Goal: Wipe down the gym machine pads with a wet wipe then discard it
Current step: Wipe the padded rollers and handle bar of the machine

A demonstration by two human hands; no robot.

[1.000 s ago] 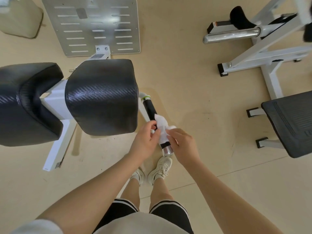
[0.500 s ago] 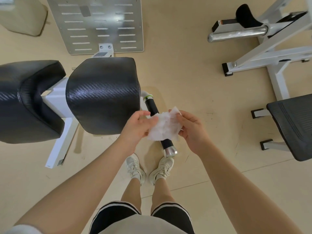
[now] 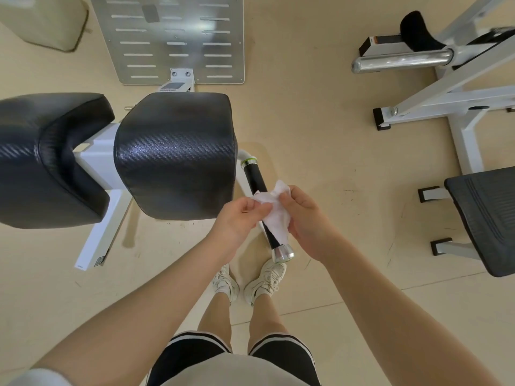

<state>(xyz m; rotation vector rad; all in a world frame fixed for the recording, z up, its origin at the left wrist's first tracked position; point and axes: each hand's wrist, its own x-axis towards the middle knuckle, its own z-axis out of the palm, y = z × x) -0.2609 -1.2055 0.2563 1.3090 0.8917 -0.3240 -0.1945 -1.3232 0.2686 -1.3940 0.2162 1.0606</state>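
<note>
- The left hand (image 3: 241,215) and the right hand (image 3: 305,215) are close together, and both pinch the white wipe (image 3: 274,213).
- The wipe is bunched up between the hands, in front of the black handle (image 3: 255,181).
- The handle sticks out beside the big black pad (image 3: 175,154).
- Another pad (image 3: 47,160) is to the left.

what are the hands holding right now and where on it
Both hands hold the wet wipe: left hand pinches its upper left edge, right hand grips its right side.
</note>
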